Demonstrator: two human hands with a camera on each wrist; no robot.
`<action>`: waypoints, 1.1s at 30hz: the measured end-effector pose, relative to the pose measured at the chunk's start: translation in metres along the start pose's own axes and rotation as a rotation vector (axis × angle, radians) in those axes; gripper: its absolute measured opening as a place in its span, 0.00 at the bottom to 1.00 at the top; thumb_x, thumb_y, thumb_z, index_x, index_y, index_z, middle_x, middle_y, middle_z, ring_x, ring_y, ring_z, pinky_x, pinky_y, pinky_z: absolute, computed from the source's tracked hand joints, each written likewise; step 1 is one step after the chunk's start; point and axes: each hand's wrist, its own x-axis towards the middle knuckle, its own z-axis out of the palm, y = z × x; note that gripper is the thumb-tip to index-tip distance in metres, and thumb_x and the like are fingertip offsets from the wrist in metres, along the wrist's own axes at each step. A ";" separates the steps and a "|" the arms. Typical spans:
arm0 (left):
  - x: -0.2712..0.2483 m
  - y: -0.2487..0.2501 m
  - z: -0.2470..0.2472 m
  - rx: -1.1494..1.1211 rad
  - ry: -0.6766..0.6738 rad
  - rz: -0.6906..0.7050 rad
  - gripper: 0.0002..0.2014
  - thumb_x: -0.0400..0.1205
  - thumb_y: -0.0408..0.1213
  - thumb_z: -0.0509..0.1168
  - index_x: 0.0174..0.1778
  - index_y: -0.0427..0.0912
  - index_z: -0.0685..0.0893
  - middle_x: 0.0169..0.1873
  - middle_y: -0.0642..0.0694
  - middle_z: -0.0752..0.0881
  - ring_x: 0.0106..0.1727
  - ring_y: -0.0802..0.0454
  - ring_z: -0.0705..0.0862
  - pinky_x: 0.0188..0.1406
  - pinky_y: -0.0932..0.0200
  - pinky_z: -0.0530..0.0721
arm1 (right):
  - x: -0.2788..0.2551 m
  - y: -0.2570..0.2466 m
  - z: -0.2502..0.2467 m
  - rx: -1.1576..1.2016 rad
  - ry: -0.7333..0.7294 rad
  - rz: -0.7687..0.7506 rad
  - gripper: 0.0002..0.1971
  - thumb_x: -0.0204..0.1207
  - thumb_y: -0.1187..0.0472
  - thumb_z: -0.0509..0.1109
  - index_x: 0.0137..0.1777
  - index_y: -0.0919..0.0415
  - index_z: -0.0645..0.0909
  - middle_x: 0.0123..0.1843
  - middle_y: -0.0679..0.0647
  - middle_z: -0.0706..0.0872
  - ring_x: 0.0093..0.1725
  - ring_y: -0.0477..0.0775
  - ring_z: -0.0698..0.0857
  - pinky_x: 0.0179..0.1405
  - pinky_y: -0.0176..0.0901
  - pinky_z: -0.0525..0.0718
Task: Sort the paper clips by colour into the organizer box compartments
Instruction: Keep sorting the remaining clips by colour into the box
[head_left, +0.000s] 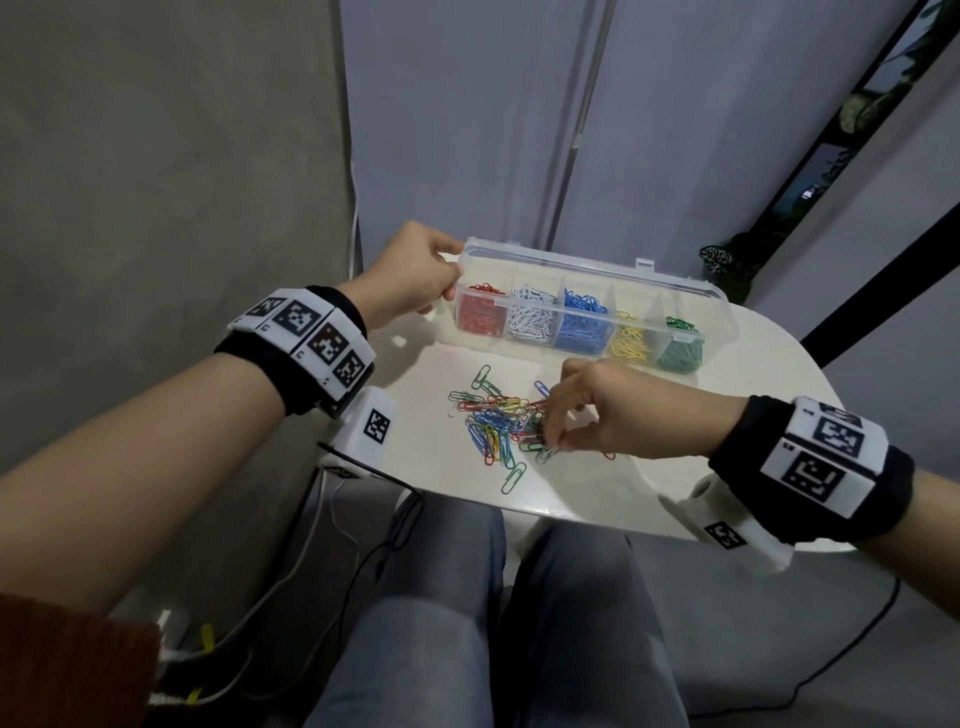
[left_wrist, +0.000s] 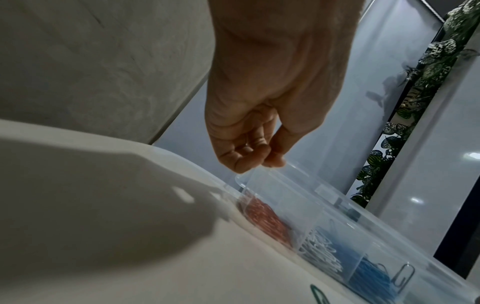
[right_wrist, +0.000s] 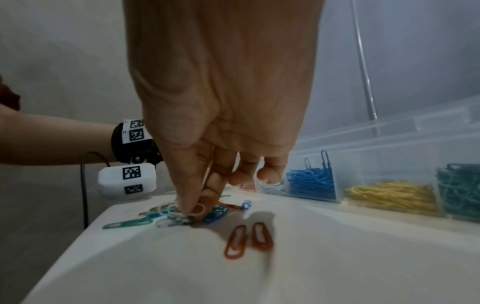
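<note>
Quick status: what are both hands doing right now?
Left hand: grips the corner of the organizer box lid.
Right hand: fingertips pinch a white paper clip at the loose pile.

I note black wristbands (head_left: 810, 457) bearing white square-coded tags (head_left: 311, 332), white camera pods (head_left: 371, 423), grey trousers (head_left: 415, 623), a rust sleeve (head_left: 67, 670).

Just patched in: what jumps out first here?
The clear plastic organizer box at the white table's far edge holds red, white, blue, yellow and green clips. The left hand grips its left end; the right hand pinches a white paper clip from the mixed pile.
</note>
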 end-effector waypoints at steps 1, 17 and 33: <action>0.000 0.000 0.000 0.003 0.000 0.000 0.19 0.84 0.28 0.61 0.72 0.36 0.77 0.26 0.44 0.80 0.25 0.54 0.72 0.27 0.58 0.74 | 0.000 0.001 0.002 0.008 0.003 0.001 0.10 0.71 0.65 0.78 0.48 0.49 0.90 0.42 0.42 0.89 0.44 0.43 0.76 0.42 0.43 0.79; 0.003 -0.002 0.000 -0.006 -0.002 -0.010 0.19 0.84 0.27 0.61 0.72 0.36 0.78 0.25 0.43 0.80 0.25 0.52 0.71 0.26 0.59 0.72 | 0.008 -0.006 -0.002 0.026 0.107 0.060 0.03 0.70 0.62 0.80 0.43 0.56 0.91 0.42 0.46 0.90 0.41 0.44 0.81 0.42 0.42 0.80; 0.005 -0.003 0.000 0.005 0.002 -0.006 0.20 0.84 0.28 0.62 0.73 0.37 0.77 0.25 0.45 0.80 0.24 0.53 0.72 0.28 0.57 0.74 | 0.054 -0.004 -0.076 0.452 0.683 0.420 0.04 0.70 0.64 0.80 0.40 0.66 0.90 0.26 0.52 0.87 0.22 0.43 0.75 0.25 0.32 0.73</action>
